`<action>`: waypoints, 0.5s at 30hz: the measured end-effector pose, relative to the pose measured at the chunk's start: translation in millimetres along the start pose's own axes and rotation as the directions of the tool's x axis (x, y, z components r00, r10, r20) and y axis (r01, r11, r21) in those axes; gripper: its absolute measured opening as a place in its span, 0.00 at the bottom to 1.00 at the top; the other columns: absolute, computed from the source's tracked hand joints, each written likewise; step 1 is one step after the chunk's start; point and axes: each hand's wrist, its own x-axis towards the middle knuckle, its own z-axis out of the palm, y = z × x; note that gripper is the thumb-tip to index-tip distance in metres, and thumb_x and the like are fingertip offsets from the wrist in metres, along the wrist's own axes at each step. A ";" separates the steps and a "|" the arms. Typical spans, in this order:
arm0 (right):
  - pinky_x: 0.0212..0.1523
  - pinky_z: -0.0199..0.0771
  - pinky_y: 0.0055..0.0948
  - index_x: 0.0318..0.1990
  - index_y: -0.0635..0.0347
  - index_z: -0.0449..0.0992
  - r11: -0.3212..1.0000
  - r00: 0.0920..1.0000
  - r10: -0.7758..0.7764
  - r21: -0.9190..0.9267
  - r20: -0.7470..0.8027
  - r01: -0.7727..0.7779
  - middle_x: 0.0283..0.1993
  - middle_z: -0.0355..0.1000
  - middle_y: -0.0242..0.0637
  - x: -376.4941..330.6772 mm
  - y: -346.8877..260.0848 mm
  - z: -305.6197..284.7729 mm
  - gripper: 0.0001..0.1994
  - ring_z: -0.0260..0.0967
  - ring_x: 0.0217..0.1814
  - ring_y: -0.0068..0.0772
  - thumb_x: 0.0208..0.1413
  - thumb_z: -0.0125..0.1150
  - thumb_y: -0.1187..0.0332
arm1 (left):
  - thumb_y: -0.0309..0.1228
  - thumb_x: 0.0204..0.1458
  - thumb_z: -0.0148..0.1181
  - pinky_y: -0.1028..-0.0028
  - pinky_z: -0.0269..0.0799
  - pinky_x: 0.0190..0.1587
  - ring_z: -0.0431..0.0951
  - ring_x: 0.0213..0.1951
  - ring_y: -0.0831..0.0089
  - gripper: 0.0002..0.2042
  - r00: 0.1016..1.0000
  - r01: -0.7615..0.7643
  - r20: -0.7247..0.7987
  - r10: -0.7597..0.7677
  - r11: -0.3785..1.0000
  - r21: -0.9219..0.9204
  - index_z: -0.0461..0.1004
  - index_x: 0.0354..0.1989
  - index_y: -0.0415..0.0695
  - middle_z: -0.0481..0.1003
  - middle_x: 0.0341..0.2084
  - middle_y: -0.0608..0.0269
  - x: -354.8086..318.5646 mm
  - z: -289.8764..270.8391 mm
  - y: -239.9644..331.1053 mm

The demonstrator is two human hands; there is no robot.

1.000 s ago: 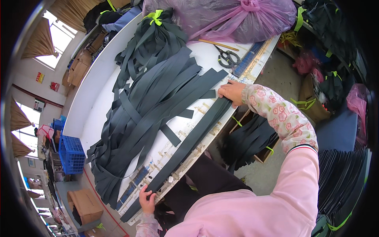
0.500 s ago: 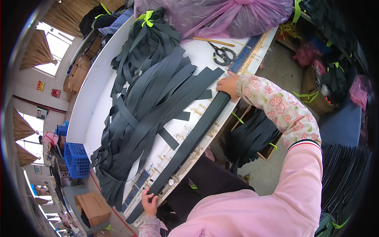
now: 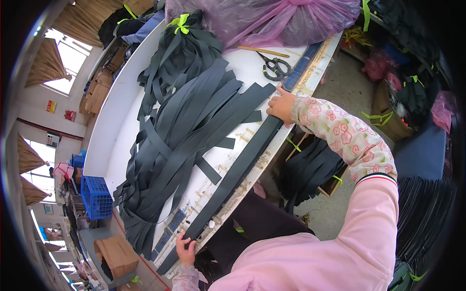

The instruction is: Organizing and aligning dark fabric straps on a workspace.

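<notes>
A long stack of dark grey-green webbing strips (image 3: 232, 182) lies straight along the near edge of the white table (image 3: 116, 145). My right hand (image 3: 281, 106) is closed over its far end, fingers bent over the top. Around the near end, my left hand (image 3: 185, 250) pinches the strips at their edge, thumb and fingers curled. Beside the stack, a large loose heap of similar strips (image 3: 179, 131) spreads over the table, some ends pointing toward my right hand. Another bunch (image 3: 187, 48), bound with a bright yellow-green tie (image 3: 180, 23), lies at the back.
Black-handled scissors (image 3: 275, 68) and a thin wooden stick (image 3: 263, 51) lie beyond my right hand. A pink plastic bag (image 3: 291, 24) covers the table's far end. Below the right edge hang more strips (image 3: 310, 167). A blue crate (image 3: 97, 196) and cardboard box (image 3: 116, 257) stand left.
The fingers of my right hand have shifted slightly at the far end of the stack. My left hand and the strips stay nearly in place.
</notes>
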 end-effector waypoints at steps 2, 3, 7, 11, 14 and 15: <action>0.75 0.45 0.59 0.47 0.45 0.79 1.000 0.997 0.003 0.016 -0.075 -0.002 0.45 0.74 0.27 -2.6 2.2 12.4 0.23 0.69 0.60 0.32 0.40 0.77 0.60 | 0.21 0.46 0.70 0.63 0.67 0.61 0.73 0.58 0.54 0.13 1.000 -0.001 0.001 0.001 1.000 0.012 0.72 0.37 0.40 0.73 0.56 0.47 2.1 1.7 3.2; 0.75 0.45 0.59 0.47 0.45 0.79 1.000 0.997 0.003 0.018 -0.078 -0.002 0.45 0.74 0.27 -1.9 3.3 10.3 0.23 0.69 0.60 0.32 0.40 0.77 0.60 | 0.21 0.46 0.70 0.63 0.67 0.61 0.73 0.58 0.54 0.13 1.000 -0.002 0.001 0.002 1.000 0.016 0.72 0.37 0.40 0.73 0.56 0.47 0.5 0.3 1.6; 0.73 0.47 0.61 0.46 0.47 0.80 0.998 0.999 -0.048 0.026 -0.014 0.049 0.46 0.77 0.28 -1.8 7.6 5.3 0.15 0.71 0.61 0.33 0.47 0.68 0.67 | 0.22 0.46 0.70 0.63 0.67 0.60 0.73 0.57 0.53 0.13 1.000 0.003 0.001 -0.003 1.000 0.017 0.72 0.37 0.40 0.73 0.55 0.47 -2.3 0.0 -3.9; 0.73 0.45 0.62 0.54 0.49 0.77 0.999 0.998 0.038 0.013 0.045 -0.038 0.53 0.75 0.31 -5.8 -2.4 2.1 0.21 0.63 0.69 0.37 0.50 0.68 0.62 | 0.22 0.46 0.71 0.62 0.67 0.61 0.73 0.57 0.53 0.13 1.000 -0.012 0.015 0.012 1.000 0.019 0.72 0.37 0.40 0.73 0.56 0.47 2.9 2.0 -1.9; 0.76 0.41 0.60 0.69 0.51 0.63 0.938 0.975 0.082 0.346 -0.205 -0.007 0.68 0.64 0.37 -21.1 -49.2 -5.7 0.40 0.51 0.77 0.42 0.50 0.68 0.46 | 0.21 0.46 0.71 0.62 0.66 0.61 0.73 0.58 0.52 0.13 1.000 -0.005 0.007 0.005 1.000 0.031 0.72 0.37 0.40 0.73 0.56 0.46 2.2 -0.2 -2.1; 0.75 0.41 0.60 0.72 0.53 0.58 0.912 0.969 0.096 0.410 -0.226 0.006 0.72 0.60 0.39 -22.0 -67.5 -9.1 0.44 0.48 0.79 0.44 0.52 0.64 0.41 | 0.21 0.46 0.71 0.62 0.66 0.61 0.73 0.58 0.52 0.13 1.000 -0.009 0.007 0.009 1.000 0.030 0.72 0.37 0.40 0.73 0.56 0.46 1.7 -1.0 -1.1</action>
